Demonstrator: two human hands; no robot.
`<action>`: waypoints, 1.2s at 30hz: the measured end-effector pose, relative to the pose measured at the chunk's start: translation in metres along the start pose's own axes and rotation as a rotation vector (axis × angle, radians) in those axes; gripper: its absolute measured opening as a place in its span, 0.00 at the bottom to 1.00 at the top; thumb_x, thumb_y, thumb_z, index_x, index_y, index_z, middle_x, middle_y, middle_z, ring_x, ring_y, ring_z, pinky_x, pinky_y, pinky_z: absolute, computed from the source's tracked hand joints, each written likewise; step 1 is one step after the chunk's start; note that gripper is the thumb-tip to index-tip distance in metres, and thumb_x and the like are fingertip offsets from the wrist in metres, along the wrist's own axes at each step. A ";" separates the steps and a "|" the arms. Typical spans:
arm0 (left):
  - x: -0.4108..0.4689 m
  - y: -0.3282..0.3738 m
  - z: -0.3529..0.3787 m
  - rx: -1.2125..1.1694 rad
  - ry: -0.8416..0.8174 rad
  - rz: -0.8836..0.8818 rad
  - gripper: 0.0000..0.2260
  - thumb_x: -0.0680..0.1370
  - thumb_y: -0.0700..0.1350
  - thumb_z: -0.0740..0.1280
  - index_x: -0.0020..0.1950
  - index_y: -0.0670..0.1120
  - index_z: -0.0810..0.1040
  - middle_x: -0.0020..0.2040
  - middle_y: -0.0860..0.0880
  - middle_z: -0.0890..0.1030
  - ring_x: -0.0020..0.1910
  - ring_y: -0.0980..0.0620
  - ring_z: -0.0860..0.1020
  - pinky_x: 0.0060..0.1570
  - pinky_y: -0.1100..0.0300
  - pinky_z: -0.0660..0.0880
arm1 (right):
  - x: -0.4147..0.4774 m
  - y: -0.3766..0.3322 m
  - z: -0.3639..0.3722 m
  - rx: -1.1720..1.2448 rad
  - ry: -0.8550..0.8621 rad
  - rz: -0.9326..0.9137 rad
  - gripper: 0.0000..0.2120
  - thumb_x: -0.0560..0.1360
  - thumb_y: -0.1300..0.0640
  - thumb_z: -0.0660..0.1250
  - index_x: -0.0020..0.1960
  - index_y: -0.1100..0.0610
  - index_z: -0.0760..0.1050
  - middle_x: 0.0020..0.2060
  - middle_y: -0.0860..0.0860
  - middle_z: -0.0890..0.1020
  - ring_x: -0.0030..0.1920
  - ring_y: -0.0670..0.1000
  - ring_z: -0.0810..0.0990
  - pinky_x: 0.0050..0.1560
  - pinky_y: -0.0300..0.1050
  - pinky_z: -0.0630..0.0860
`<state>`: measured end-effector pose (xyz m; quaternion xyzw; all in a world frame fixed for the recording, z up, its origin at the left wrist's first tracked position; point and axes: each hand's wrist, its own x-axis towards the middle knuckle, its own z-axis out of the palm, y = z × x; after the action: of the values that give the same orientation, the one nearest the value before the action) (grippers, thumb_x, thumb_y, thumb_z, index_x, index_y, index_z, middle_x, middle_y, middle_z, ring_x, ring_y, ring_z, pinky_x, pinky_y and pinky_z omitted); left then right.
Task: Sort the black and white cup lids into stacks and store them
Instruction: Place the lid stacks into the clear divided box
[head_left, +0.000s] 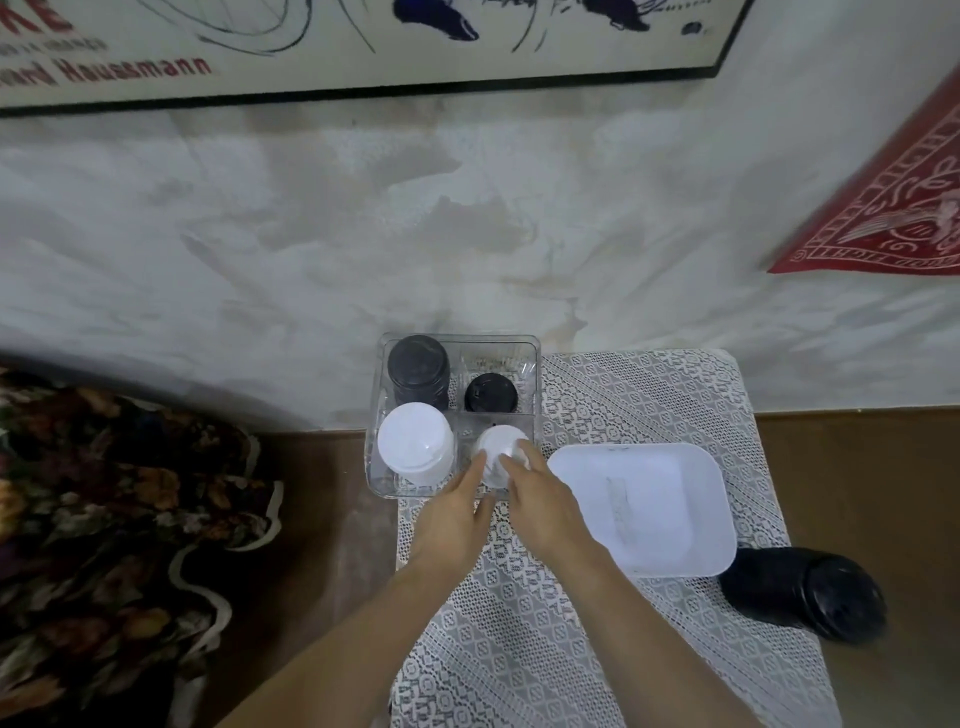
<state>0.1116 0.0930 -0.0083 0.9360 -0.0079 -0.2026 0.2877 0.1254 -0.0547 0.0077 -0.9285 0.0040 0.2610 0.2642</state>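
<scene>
A clear plastic organiser (456, 340) stands at the far left of the small table. Its back left compartment holds a tall stack of black lids (418, 370), its back right a short black stack (490, 392). A tall white stack (414, 441) fills the front left. In the front right compartment sits a small white stack (500, 448), which both my hands hold: my left hand (457, 512) touches its left side, and my right hand (540, 501) has fingers on its right side. A further stack of black lids (802, 592) lies on its side at the table's right edge.
A white rectangular tub (649, 506) sits right of the organiser on the lace tablecloth (519, 623). The wall rises right behind the table. A dark floral fabric (104, 519) lies on the floor to the left.
</scene>
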 end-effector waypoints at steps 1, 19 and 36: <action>0.004 0.003 0.002 0.007 -0.002 -0.008 0.26 0.86 0.51 0.60 0.84 0.56 0.58 0.77 0.49 0.73 0.63 0.44 0.81 0.58 0.48 0.79 | 0.001 0.001 -0.002 -0.005 -0.006 -0.008 0.21 0.83 0.62 0.57 0.74 0.49 0.70 0.84 0.47 0.52 0.66 0.59 0.79 0.56 0.52 0.78; 0.029 0.014 0.028 -0.064 0.157 -0.229 0.23 0.85 0.50 0.63 0.81 0.55 0.66 0.72 0.46 0.77 0.66 0.41 0.79 0.65 0.42 0.76 | 0.016 0.022 -0.007 -0.264 -0.112 -0.128 0.38 0.79 0.68 0.61 0.83 0.45 0.52 0.84 0.50 0.43 0.59 0.63 0.81 0.46 0.51 0.75; -0.058 -0.022 0.044 0.430 0.022 0.329 0.26 0.82 0.53 0.65 0.79 0.48 0.68 0.72 0.45 0.77 0.70 0.39 0.75 0.67 0.42 0.75 | -0.091 0.065 0.042 -0.065 0.205 -0.084 0.23 0.87 0.46 0.56 0.81 0.45 0.61 0.82 0.49 0.60 0.69 0.56 0.75 0.59 0.54 0.79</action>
<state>0.0390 0.0950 -0.0318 0.9638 -0.1999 -0.1366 0.1114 0.0174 -0.1021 -0.0103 -0.9577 -0.0165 0.1531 0.2431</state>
